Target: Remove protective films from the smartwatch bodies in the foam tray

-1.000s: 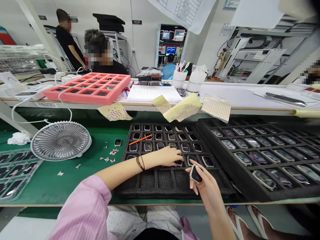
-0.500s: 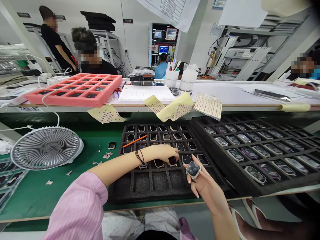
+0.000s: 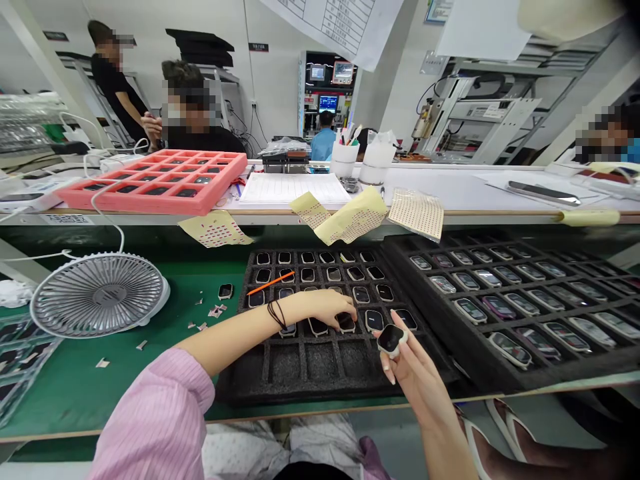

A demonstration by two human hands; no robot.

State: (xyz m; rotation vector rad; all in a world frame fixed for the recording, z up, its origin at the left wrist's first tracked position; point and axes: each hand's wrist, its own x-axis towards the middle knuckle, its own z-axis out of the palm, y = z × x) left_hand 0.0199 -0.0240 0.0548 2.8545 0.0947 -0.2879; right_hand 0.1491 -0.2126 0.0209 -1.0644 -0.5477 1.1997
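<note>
My right hand [image 3: 413,370] pinches a smartwatch body [image 3: 391,339] with a pale case and dark face, raised over the right front part of the black foam tray [image 3: 300,393]. My left hand [image 3: 336,308] reaches across that tray, its fingers curled down at the edges of another smartwatch [image 3: 345,323] in a front-row slot of watches. Its fingertips are partly hidden. Several strapless watches fill the rows behind. An orange stick [image 3: 270,283] lies slantwise across the tray on the left.
A grey fan [image 3: 100,297] stands on the green mat [image 3: 165,393] at left, near small scraps and a lone watch [image 3: 225,291]. A second foam tray [image 3: 530,373] of watches sits at right. Above runs a shelf with a pink foam tray [image 3: 200,203]. Co-workers are beyond.
The watch in my right hand has turned, and its face now looks darker, with less reflection. My left hand stays at the same slot. A co-worker behind the shelf has raised a hand.
</note>
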